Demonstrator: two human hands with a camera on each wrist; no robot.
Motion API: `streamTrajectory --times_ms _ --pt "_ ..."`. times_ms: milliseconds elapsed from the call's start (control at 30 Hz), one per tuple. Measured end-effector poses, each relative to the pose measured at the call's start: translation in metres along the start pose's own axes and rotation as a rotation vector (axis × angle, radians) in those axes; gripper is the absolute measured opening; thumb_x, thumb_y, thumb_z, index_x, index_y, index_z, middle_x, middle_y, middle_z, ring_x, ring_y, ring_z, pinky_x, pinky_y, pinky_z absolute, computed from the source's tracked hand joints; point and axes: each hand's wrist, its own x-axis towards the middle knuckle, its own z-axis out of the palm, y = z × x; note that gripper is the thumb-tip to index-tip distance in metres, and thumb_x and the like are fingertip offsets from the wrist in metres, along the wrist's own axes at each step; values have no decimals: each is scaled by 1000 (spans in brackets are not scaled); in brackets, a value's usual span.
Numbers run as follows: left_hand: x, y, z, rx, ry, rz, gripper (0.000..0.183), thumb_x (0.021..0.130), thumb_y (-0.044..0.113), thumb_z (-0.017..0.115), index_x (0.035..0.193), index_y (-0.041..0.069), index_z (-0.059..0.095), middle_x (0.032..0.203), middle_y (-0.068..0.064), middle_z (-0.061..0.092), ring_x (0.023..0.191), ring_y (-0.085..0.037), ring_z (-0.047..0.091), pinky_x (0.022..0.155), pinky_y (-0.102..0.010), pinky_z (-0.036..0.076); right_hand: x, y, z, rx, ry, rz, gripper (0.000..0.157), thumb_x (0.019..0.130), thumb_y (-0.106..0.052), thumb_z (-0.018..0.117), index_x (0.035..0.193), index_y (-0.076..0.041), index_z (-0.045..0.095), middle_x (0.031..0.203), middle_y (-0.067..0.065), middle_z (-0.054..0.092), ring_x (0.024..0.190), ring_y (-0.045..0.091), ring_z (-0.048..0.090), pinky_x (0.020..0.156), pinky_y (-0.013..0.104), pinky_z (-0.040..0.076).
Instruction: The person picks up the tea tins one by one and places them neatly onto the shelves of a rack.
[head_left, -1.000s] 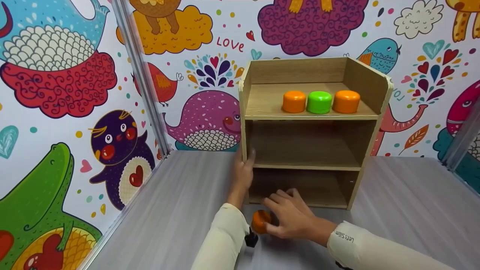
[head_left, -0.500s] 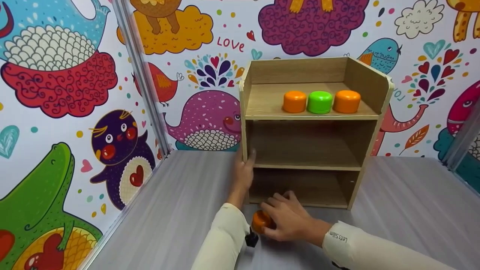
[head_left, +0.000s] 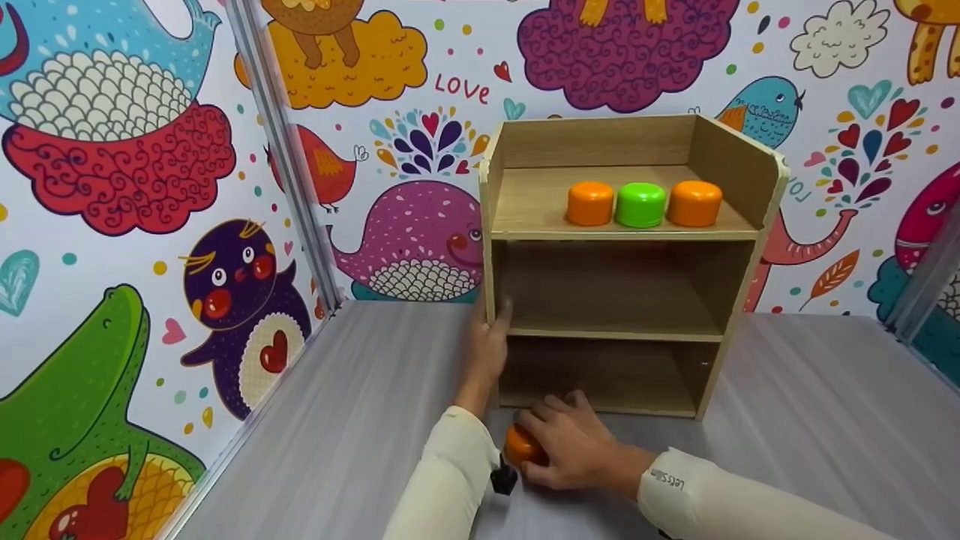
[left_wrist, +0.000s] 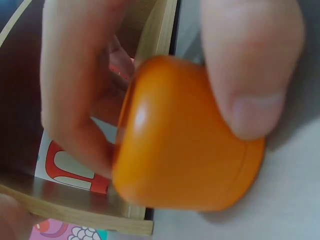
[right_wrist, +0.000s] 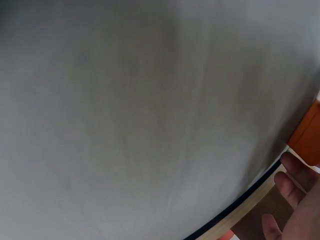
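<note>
My left hand grips the left side panel of a small wooden shelf unit, thumb at the front edge. Low in front of the unit, my right hand holds an orange rounded cylinder, which looks like a cap or small jar. The left wrist view shows this cylinder between a thumb and curled fingers, tilted over the grey table. Part of it is covered by the hand. In the right wrist view only fingertips and an orange edge show.
On the top shelf stand two orange cylinders with a green cylinder between them. Middle and bottom compartments face me. The grey tabletop runs to patterned walls behind and at the left.
My right hand has moved slightly left and down, drawing closer round the orange cylinder. My left hand and the shelf unit stay put.
</note>
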Motion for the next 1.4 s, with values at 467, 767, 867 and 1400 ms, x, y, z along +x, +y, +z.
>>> streamTrajectory --times_ms 467,767,867,1400 --pt "-9 32 -3 -47 -17 -20 58 98 21 50 149 13 24 154 -6 25 142 -19 19 116 -40 15 1 1 6 7 7 -12 56 82 -66 47 123 -28 50 108 -7 60 100 14 51 86 54 36" --pt "-11 38 -4 -13 -18 -22 59 98 25 49 150 19 23 154 -1 24 142 -15 21 116 -39 18 0 2 5 8 48 -41 54 82 -65 48 120 -26 52 103 -8 61 94 14 52 83 53 37" --pt "-11 38 -4 -10 -23 -20 58 98 26 49 150 20 23 154 -1 26 141 -15 22 116 -39 18 1 1 5 10 33 -36 55 83 -65 47 122 -26 51 105 -8 61 96 14 52 84 54 37" --pt "-12 39 -5 33 -18 -41 58 98 27 49 150 22 24 153 -2 27 140 -17 24 115 -39 20 0 1 7 24 39 -35 53 83 -64 48 122 -27 50 105 -9 60 97 14 52 85 56 37"
